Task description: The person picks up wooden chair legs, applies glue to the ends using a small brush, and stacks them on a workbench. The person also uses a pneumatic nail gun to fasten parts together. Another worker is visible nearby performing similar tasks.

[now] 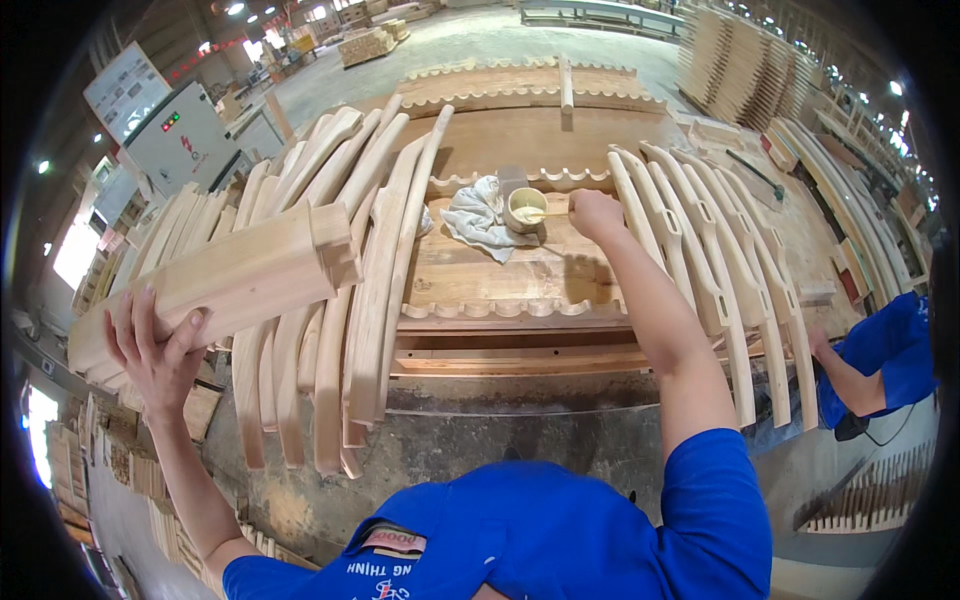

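Observation:
My left hand [155, 350] grips a thick pale wooden rail [220, 272], thumb on one side and fingers spread along the other; its stepped end points toward the middle of the bench. In my right hand [597, 215] is a thin stick [556, 212], its far tip dipped into a small cup [521, 212] of whitish paste. Against the cup lies a crumpled white rag [482, 222]. Curved wooden legs [392, 265] are piled on the left, partly behind the rail. To the right of my forearm, slotted curved legs [712, 250] rest side by side.
Scalloped wooden racks [515, 310] cross the wooden bench. An upright wooden piece [566, 85] stands at the back. A dark tool [755, 175] lies at the far right. Another person in blue [875, 350] is close on the right. A grey control cabinet [180, 140] stands far left.

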Tool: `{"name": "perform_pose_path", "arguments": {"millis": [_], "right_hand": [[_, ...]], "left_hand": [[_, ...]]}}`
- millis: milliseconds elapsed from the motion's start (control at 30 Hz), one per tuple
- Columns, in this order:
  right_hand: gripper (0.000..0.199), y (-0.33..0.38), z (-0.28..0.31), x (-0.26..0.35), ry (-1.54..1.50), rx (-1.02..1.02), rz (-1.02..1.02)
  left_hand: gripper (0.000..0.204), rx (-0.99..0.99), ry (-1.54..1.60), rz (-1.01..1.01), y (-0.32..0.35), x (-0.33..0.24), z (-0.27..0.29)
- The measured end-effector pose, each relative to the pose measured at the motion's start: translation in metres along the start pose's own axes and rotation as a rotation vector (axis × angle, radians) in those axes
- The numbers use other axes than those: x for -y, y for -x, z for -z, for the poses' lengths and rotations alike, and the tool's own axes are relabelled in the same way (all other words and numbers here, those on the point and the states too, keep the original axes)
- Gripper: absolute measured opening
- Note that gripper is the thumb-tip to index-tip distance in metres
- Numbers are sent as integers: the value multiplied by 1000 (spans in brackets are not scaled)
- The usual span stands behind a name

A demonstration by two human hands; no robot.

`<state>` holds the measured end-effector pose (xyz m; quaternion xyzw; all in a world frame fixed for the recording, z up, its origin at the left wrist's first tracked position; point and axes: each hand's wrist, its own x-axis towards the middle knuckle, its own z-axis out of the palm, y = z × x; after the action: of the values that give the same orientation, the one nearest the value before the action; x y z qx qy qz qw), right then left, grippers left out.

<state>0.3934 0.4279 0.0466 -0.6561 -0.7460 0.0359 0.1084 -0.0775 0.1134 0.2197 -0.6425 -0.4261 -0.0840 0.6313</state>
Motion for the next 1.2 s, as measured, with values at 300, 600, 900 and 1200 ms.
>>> {"name": "perform_pose_path", "arguments": {"millis": [300, 600, 900, 1200], "right_hand": [[21, 17, -39, -42, -545, -107, -89], [20, 13, -52, -44, -934, 218, -212], [21, 32, -4, -9, -1047, -141, 215], [10, 77, 90, 55, -667, -468, 542]], "left_hand": [[83, -25, 100, -57, -22, -12, -67], [83, -15, 195, -97, -42, -32, -99], [88, 11, 214, -106, -58, -41, -109], [83, -53, 253, -110, -59, -45, -106]]}}
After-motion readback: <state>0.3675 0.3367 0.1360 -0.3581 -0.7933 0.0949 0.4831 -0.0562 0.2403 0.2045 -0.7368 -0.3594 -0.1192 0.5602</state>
